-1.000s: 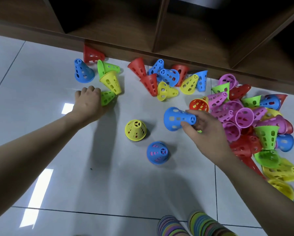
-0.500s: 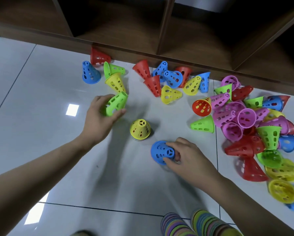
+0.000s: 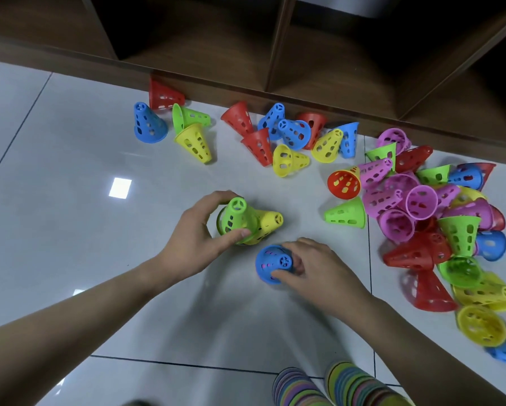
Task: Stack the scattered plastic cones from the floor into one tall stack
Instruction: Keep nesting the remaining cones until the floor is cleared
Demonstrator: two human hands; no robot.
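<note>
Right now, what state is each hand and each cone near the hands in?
left hand: grips the green cone.
green cone: held, tip up, partly over the yellow cone.
yellow cone: tipped, tip pointing right.
right hand: holds the blue cone.
blue cone: on the floor, tilted.
loose green cone: on its side, untouched.
cone pile: scattered, unstacked.
</note>
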